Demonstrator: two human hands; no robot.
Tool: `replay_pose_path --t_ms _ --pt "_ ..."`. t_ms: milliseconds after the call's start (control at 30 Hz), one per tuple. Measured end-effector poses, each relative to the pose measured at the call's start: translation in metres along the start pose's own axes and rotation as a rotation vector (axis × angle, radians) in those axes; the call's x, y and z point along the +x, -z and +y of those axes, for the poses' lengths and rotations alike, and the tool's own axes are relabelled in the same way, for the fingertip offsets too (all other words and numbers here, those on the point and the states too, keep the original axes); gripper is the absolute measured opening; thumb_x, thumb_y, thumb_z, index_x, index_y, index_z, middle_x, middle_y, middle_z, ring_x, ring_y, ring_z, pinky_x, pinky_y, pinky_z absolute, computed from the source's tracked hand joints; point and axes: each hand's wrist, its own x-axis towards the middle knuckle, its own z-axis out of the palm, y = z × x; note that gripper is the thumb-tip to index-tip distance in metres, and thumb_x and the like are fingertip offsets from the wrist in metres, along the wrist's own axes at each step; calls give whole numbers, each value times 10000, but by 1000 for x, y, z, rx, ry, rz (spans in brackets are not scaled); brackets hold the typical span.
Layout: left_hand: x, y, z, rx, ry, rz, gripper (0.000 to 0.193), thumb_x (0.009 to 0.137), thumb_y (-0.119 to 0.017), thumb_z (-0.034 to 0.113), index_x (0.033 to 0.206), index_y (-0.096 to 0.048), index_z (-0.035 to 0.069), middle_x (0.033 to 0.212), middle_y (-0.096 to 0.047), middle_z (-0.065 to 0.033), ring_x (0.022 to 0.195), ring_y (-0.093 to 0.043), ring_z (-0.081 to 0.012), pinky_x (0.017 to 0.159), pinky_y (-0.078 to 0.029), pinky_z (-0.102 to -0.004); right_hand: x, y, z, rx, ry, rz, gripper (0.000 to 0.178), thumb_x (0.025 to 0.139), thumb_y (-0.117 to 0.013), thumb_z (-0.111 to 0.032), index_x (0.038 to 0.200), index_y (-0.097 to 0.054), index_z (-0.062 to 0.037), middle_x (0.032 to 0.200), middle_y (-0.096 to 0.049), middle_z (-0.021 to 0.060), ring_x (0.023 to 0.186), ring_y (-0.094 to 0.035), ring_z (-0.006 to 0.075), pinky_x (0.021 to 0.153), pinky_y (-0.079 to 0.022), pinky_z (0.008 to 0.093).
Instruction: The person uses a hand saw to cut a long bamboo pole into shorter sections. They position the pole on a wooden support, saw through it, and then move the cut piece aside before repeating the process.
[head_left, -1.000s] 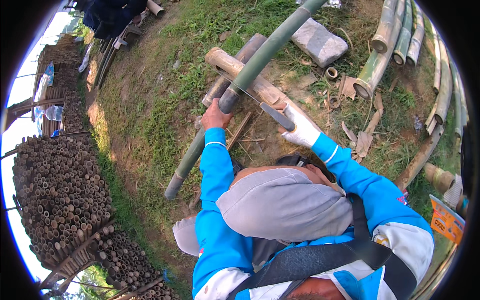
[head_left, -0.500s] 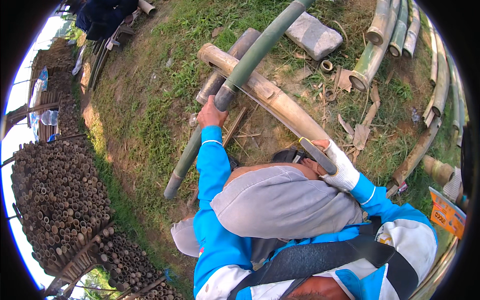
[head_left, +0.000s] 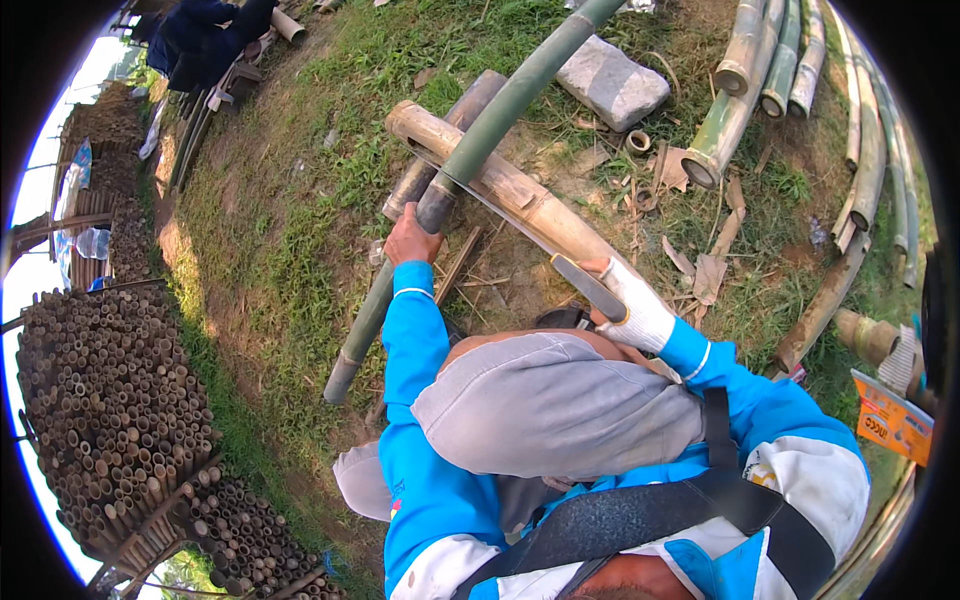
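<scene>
A long green bamboo pole [head_left: 520,88] lies slanted across a split tan bamboo piece [head_left: 545,212], which rests on a shorter brown bamboo section [head_left: 410,188]. My bare left hand [head_left: 412,238] is wrapped round the pole just below the crossing. In a white knit glove, my right hand [head_left: 637,308] grips the grey and yellow handle of a handsaw [head_left: 590,288]. The saw's thin blade runs alongside the tan bamboo and meets the green pole near a dark joint. How deep the blade sits in the pole I cannot tell.
A pale stone block [head_left: 612,82] and a short bamboo ring [head_left: 638,142] lie beyond the tan piece. Thick bamboo poles [head_left: 705,165] lie at the right, near an orange card [head_left: 890,415]. Stacked bamboo [head_left: 115,390] fills the left. A person in dark clothes [head_left: 205,40] is far left.
My right hand has pushed the saw forward and left, towards the green pole. My left hand keeps its hold on the pole. The whole view has shifted slightly.
</scene>
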Motion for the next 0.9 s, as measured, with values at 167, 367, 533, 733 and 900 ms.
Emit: replay_pose_path --t_ms 167,367,533,733,900 --pt "0 -1 7 -21 -31 -17 763 731 -922 334 1404 -595 183 1232 -747 -152 1112 -727 -396 947 -580 -529 -40 1 9 -9 165 163 674 805 -752 -39 1447 -555 -106 1208 -697 145 1012 -735 281 886 -561 359" --pt "8 8 23 3 -11 -43 777 725 -934 319 1408 -590 187 1262 -739 -138 1149 -717 -383 966 -572 -520 151 -48 22 -55 317 188 644 831 -801 -182 1410 -531 -104 1207 -638 227 1092 -675 431 930 -563 469" --pt "11 2 14 -23 7 -30 832 724 -916 358 1473 -591 197 1242 -759 -187 1152 -723 -396 997 -560 -511 112 -45 25 112 216 80 671 829 -792 -128 1442 -522 -106 1167 -650 180 1050 -686 341 934 -542 409" --pt "5 -7 7 -64 -23 29 806 725 -920 329 1447 -595 177 1223 -764 -177 1133 -726 -405 983 -562 -519 -41 2 14 -87 173 148 684 801 -782 -59 1444 -555 -105 1204 -697 143 1042 -740 269 887 -574 363" --pt "1 -10 6 -85 -10 17 762 728 -919 335 1407 -605 184 1217 -766 -164 1122 -729 -401 973 -564 -519 41 -14 7 -3 105 63 681 809 -792 -103 1445 -552 -137 1139 -673 157 979 -717 339 864 -568 413"
